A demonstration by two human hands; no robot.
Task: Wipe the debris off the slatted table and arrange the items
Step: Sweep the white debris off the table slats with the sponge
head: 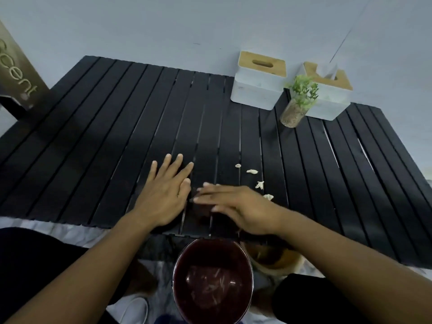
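Sweeping flat, the right hand [236, 206] and left hand [163, 197] (both spread, holding nothing) risk pushing debris [259, 184], just right of the right hand, through slatted table [93, 136] gaps, missing the bin [212, 281].

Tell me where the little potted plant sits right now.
In the head view, the potted plant stands at the table's far right, between the two white tissue boxes, just in front.

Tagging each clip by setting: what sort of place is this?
Probably a home or small indoor room, though I can't be sure. A low black slatted table stands against a plain wall, with two tissue boxes and a small potted plant on it, and a bin below its near edge.
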